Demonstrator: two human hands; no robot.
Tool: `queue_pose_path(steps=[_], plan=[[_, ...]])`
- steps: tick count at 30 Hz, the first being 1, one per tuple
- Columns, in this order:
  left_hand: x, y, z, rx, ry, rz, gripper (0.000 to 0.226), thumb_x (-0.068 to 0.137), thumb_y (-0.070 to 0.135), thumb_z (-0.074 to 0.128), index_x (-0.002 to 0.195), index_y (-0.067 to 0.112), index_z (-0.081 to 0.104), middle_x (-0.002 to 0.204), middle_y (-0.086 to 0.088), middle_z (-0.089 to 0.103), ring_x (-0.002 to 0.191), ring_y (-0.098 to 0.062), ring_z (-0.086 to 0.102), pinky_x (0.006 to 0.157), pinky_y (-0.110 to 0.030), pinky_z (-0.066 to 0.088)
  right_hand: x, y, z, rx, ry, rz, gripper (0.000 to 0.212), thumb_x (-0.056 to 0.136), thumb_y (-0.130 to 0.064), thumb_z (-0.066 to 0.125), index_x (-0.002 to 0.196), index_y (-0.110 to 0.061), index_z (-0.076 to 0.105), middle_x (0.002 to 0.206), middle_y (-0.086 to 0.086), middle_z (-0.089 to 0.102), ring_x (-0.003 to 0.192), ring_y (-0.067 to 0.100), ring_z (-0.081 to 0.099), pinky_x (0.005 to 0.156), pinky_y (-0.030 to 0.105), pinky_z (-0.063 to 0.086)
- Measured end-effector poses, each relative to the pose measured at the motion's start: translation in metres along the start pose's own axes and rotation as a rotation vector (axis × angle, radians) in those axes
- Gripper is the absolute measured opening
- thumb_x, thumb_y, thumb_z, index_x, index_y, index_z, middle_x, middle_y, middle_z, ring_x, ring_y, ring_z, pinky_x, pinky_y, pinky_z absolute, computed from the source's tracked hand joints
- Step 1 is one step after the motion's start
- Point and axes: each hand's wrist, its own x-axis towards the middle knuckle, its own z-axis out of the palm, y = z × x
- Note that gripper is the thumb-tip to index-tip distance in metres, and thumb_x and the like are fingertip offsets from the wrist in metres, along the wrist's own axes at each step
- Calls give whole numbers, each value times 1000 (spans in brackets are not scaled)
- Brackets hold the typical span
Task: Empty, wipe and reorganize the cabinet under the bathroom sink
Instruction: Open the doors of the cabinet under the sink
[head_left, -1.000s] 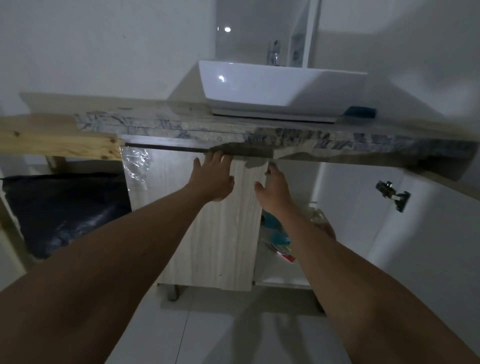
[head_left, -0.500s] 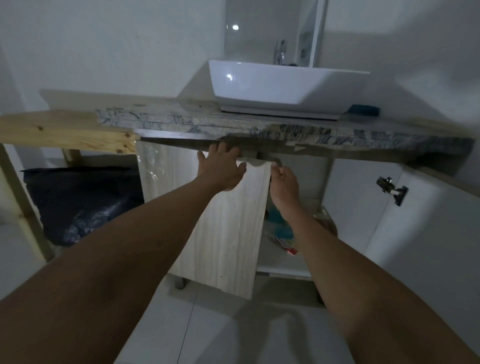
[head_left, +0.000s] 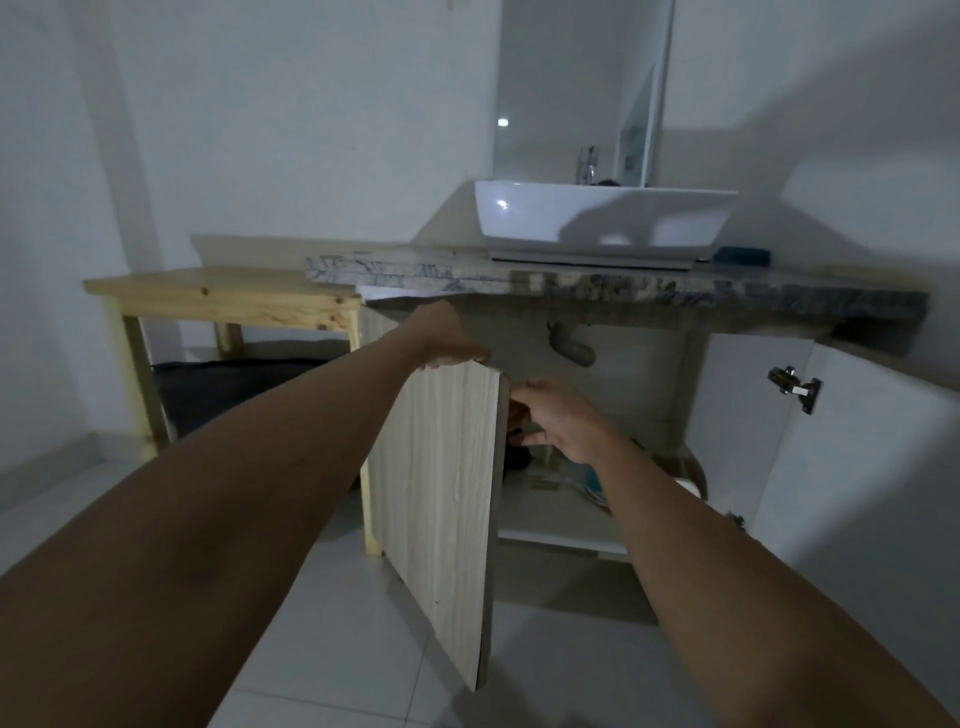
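Observation:
The cabinet under the white sink stands with both doors apart. Its light wood-grain left door swings out toward me. My left hand grips that door's top edge. My right hand curls its fingers around the door's free edge from the inside. A grey drain pipe shows inside at the top. Small items, one blue and one red-striped, lie on the cabinet floor, partly hidden by my right arm.
The white right door hangs wide open with a metal hinge on it. A stone countertop overhangs the cabinet, with a blue sponge on top. A pine table stands left over a dark bag.
The left door has swung from nearly closed to far open toward me. Both hands came along with it, and the view pulled back and up, exposing the drain pipe.

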Motion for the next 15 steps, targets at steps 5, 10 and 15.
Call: queue_pose_path(steps=[5, 10, 15], plan=[[-17, -21, -29, -25, -45, -115, 30, 77, 21, 80, 94, 4, 63, 81, -13, 72, 65, -20, 72, 69, -33, 63, 0, 0, 50, -80, -86, 32, 22, 98, -21, 51, 100, -13, 72, 94, 8, 75, 81, 21, 71, 85, 46, 58], [-35, -61, -53, -48, -7, -195, 22, 79, 12, 77, 91, -2, 65, 80, -16, 73, 61, -19, 74, 62, -33, 63, 12, -1, 108, -57, -191, -52, 19, 97, -30, 58, 105, -18, 70, 94, 1, 76, 84, 17, 73, 87, 47, 57], [-42, -101, -76, 76, 41, -261, 29, 76, 13, 84, 95, -3, 70, 87, -16, 73, 61, -24, 73, 57, -37, 62, 27, -8, 169, 9, -205, -143, 25, 93, -31, 64, 117, -24, 66, 109, -4, 71, 92, 14, 71, 85, 48, 57]])
